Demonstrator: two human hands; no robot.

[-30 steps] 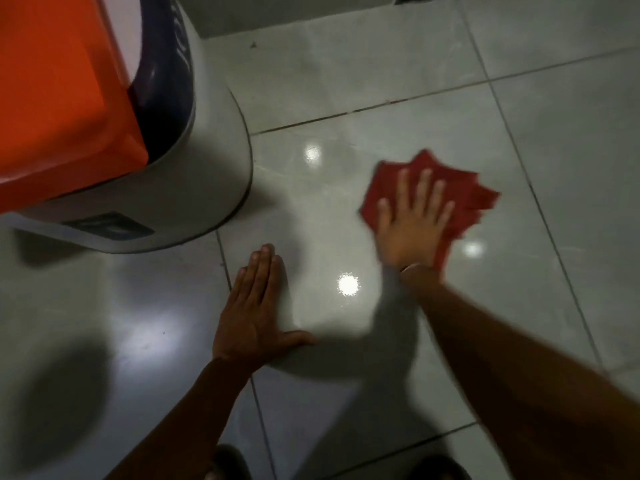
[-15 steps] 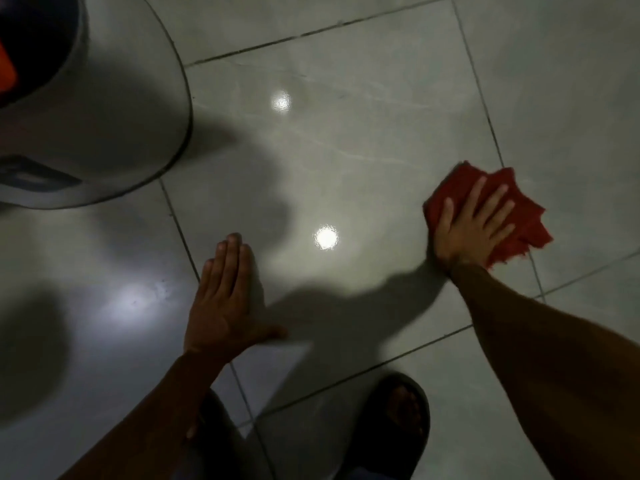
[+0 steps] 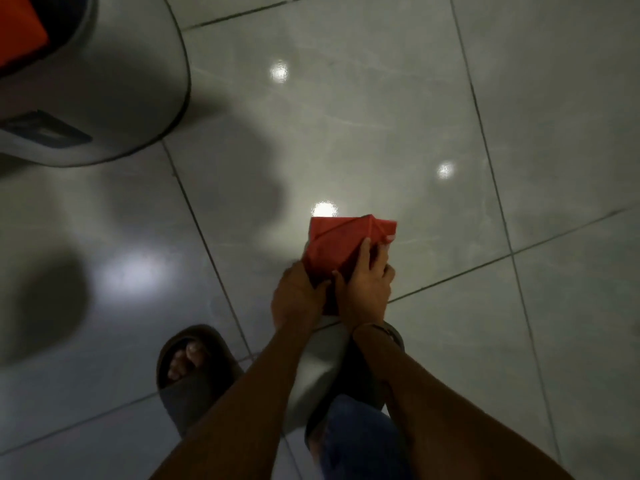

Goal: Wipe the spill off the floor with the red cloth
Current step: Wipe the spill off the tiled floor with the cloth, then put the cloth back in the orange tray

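The red cloth (image 3: pixel 337 245) is folded and held up off the glossy grey tiled floor (image 3: pixel 346 116), near the middle of the view. My left hand (image 3: pixel 298 296) grips its lower left edge. My right hand (image 3: pixel 365 285) holds its right side, fingers wrapped over the fabric. Both hands touch each other around the cloth. No spill shows on the tiles; only bright light reflections are visible.
A white and dark blue appliance (image 3: pixel 104 98) with an orange lid (image 3: pixel 17 29) stands at the upper left. My left foot in a dark sandal (image 3: pixel 194 375) is on the floor below; my right sandal (image 3: pixel 388 336) is mostly hidden behind my arms.
My right hand lifted the cloth from the floor at the right and brought it toward the middle. My left hand left the floor and took hold of the cloth too.
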